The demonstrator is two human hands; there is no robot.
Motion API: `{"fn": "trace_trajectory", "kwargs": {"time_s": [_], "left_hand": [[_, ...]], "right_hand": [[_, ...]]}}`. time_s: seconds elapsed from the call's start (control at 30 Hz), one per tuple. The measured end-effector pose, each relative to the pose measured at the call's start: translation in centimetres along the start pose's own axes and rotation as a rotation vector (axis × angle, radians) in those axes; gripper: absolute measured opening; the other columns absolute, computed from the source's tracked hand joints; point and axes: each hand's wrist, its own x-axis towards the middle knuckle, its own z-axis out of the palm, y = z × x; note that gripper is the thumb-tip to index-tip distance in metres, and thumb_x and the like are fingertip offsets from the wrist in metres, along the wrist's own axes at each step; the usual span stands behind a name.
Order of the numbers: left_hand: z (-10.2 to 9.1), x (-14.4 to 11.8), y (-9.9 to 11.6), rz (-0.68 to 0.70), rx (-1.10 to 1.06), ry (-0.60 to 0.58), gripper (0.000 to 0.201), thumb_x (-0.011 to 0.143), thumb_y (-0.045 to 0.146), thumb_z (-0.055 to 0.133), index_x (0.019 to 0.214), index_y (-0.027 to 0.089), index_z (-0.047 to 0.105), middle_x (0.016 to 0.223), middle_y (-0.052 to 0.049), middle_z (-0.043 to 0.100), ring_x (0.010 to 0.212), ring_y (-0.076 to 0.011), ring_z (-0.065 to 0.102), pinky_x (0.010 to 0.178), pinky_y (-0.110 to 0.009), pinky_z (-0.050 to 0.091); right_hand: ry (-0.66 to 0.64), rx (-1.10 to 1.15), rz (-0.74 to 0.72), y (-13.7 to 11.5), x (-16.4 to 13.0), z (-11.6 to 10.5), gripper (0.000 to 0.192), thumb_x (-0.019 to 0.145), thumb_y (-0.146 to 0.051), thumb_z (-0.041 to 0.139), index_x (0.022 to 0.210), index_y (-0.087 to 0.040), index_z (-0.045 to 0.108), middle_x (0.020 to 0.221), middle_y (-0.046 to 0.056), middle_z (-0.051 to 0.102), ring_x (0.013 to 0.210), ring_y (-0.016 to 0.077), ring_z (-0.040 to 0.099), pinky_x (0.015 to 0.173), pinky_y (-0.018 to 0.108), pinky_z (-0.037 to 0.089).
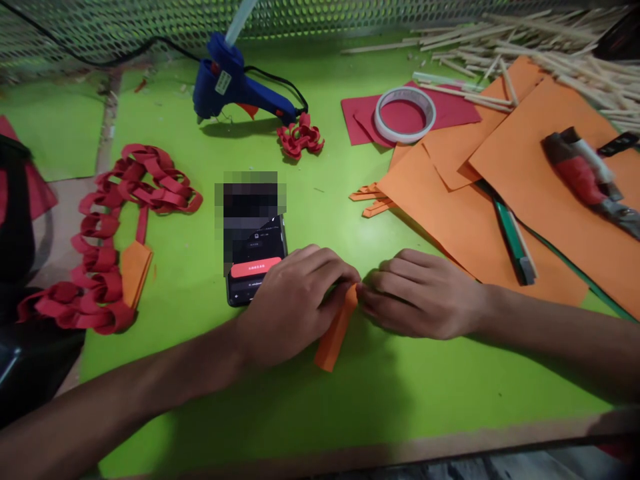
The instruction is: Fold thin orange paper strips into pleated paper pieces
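Observation:
A folded strip of orange paper slants toward me above the green tabletop, its upper end pinched between both hands. My left hand is closed on it, thumb and fingers together near the top. From the other side, the fingertips of my right hand press at the same upper end; the exact grip there is hidden behind the fingers. Just beyond my left hand lies a smartphone with a red button on its screen, partly covered by that hand.
Left lies a red paper chain with a folded orange piece. A blue glue gun and red paper flower are behind. Right are a tape roll, orange sheets, a green cutter, pliers and wooden sticks.

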Motion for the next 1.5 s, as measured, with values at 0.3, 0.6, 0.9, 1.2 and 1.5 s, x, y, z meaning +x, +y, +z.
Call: {"fn": "trace_trajectory", "kwargs": {"time_s": [0.3, 0.6, 0.9, 1.2, 1.5], "left_hand": [[0.2, -0.3, 0.0, 0.045, 0.032, -0.012, 0.017, 0.097, 0.014, 0.058, 0.112, 0.021, 0.061, 0.106, -0.001, 0.067, 0.097, -0.0183, 0.059, 0.088, -0.035, 0.048], [0.4, -0.6, 0.7, 0.162, 0.333, -0.025, 0.026, 0.096, 0.012, 0.055, 0.12, 0.012, 0.064, 0.1, -0.008, 0.063, 0.089, -0.022, 0.058, 0.077, -0.037, 0.053], [0.3, -0.9, 1.5, 0.313, 0.648, 0.166, 0.013, 0.096, 0.014, 0.06, 0.103, 0.013, 0.071, 0.099, -0.007, 0.07, 0.088, -0.0218, 0.064, 0.079, -0.038, 0.054], [-0.2, -0.5, 0.5, 0.127, 0.912, 0.153, 0.064, 0.095, 0.059, 0.047, 0.119, 0.002, 0.063, 0.116, -0.026, 0.063, 0.096, -0.0374, 0.063, 0.077, -0.056, 0.056], [0.2, -0.6, 0.7, 0.334, 0.821, 0.135, 0.037, 0.097, 0.029, 0.058, 0.122, 0.003, 0.064, 0.109, -0.014, 0.069, 0.097, -0.0267, 0.063, 0.103, -0.053, 0.052]], "right_hand": [[0.021, 0.022, 0.016, 0.1, 0.1, 0.2, 0.007, 0.093, -0.023, 0.066, 0.09, -0.017, 0.065, 0.076, -0.002, 0.062, 0.074, 0.0125, 0.055, 0.062, 0.032, 0.039], [0.002, 0.003, -0.016, 0.0, 0.1, 0.0, 0.008, 0.095, -0.023, 0.064, 0.09, -0.017, 0.064, 0.074, -0.002, 0.059, 0.071, 0.0123, 0.052, 0.062, 0.032, 0.037], [0.016, 0.003, -0.026, -0.1, 0.0, 0.0, 0.009, 0.093, -0.023, 0.066, 0.087, -0.016, 0.064, 0.073, -0.001, 0.059, 0.071, 0.013, 0.051, 0.063, 0.033, 0.038], [0.001, 0.011, -0.03, 0.0, -0.1, 0.0, 0.009, 0.093, -0.023, 0.068, 0.091, -0.014, 0.067, 0.076, 0.0, 0.063, 0.072, 0.0137, 0.053, 0.063, 0.033, 0.039], [0.004, 0.013, -0.037, 0.0, 0.0, -0.2, 0.008, 0.093, -0.021, 0.066, 0.09, -0.014, 0.066, 0.074, 0.0, 0.06, 0.073, 0.0138, 0.053, 0.063, 0.033, 0.038]]}}
